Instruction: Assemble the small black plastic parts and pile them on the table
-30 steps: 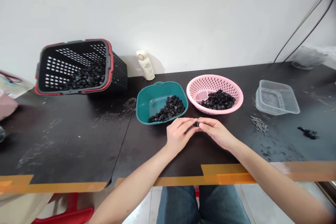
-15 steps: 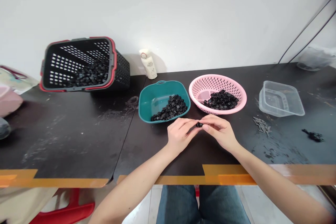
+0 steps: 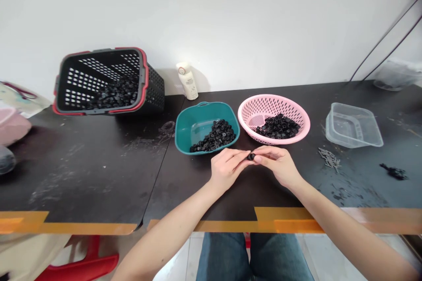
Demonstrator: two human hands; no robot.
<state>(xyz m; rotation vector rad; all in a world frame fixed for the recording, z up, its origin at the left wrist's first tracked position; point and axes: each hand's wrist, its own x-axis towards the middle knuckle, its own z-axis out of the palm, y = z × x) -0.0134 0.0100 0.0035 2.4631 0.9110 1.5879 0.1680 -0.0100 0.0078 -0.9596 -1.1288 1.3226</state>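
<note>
Left hand (image 3: 227,167) and right hand (image 3: 276,164) meet above the surface (image 3: 184,189), each grip clamped on one small black part (image 3: 251,156).

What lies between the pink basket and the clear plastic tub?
Bare, faintly marked black tabletop, seen in the head view; thin grey pieces lie nearer the person.

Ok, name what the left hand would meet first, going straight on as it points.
Beyond the black part at its fingertips, the left hand would likely meet the right hand first; depth is unclear.
</note>
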